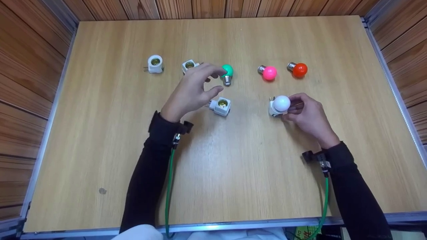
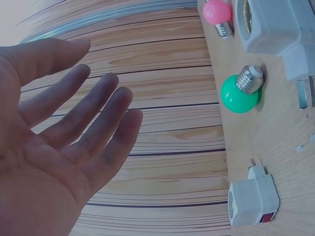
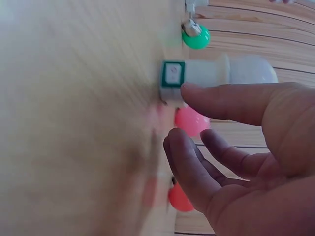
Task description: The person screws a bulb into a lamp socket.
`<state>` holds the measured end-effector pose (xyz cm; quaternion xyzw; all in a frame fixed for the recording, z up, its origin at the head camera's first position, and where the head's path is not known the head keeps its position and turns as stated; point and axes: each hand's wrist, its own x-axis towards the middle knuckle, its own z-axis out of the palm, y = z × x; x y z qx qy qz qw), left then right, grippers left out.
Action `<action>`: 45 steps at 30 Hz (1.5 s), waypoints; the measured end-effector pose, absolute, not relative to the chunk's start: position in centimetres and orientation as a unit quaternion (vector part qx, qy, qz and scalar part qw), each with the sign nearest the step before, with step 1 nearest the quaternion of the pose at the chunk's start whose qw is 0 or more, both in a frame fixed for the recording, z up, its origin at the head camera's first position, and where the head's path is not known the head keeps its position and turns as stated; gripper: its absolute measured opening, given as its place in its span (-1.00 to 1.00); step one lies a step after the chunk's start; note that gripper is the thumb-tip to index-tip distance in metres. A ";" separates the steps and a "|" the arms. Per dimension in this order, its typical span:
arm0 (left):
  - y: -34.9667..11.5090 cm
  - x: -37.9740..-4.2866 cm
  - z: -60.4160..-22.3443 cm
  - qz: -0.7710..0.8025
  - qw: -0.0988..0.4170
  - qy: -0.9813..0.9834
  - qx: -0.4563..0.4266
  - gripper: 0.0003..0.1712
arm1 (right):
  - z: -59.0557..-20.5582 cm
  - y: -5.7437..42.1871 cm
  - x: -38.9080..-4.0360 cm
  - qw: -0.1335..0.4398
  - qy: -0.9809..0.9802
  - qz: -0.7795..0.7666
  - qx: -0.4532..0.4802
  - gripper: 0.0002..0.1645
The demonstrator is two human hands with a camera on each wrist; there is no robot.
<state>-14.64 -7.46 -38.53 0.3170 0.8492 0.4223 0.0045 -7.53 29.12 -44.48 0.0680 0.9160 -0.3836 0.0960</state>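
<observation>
The table (image 1: 213, 173) is pale wood-grain laminate, smooth with a soft sheen, edged in dull metal. Slatted brown wood surrounds it. The white bulb (image 1: 282, 103) looks matt and frosted; the green bulb (image 1: 228, 70), pink bulb (image 1: 269, 73) and orange-red bulb (image 1: 299, 70) are glossy, each with a ribbed metal screw base. The sockets (image 1: 155, 63) are smooth white plastic with brassy metal inside. The sleeves (image 1: 146, 180) are matt black cloth.
</observation>
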 end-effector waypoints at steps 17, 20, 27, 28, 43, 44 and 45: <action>-5.4 -14.8 -40.3 0.340 0.135 0.883 0.295 -0.51 | -40.3 30.7 -10.8 0.048 0.917 -0.384 0.090 -0.32; -5.1 -14.8 -40.6 0.339 0.148 0.887 0.278 -0.50 | -39.6 31.2 -11.5 0.050 0.913 -0.391 0.103 -0.29; -4.6 -15.2 -41.3 0.319 0.170 0.899 0.249 -0.43 | -38.6 32.0 -13.2 0.045 0.908 -0.403 0.110 -0.26; -4.6 -15.2 -41.4 0.315 0.173 0.900 0.247 -0.43 | -38.6 32.1 -13.5 0.044 0.906 -0.406 0.111 -0.27; -3.4 -15.5 -42.2 0.279 0.228 0.902 0.238 -0.50 | -38.4 32.7 -16.2 0.046 0.897 -0.417 0.136 -0.34; -3.3 -15.4 -42.2 0.277 0.225 0.903 0.241 -0.50 | -38.5 32.8 -16.3 0.046 0.896 -0.419 0.139 -0.35; -3.3 -15.4 -42.2 0.274 0.224 0.903 0.244 -0.50 | -38.6 32.8 -16.3 0.046 0.895 -0.421 0.142 -0.36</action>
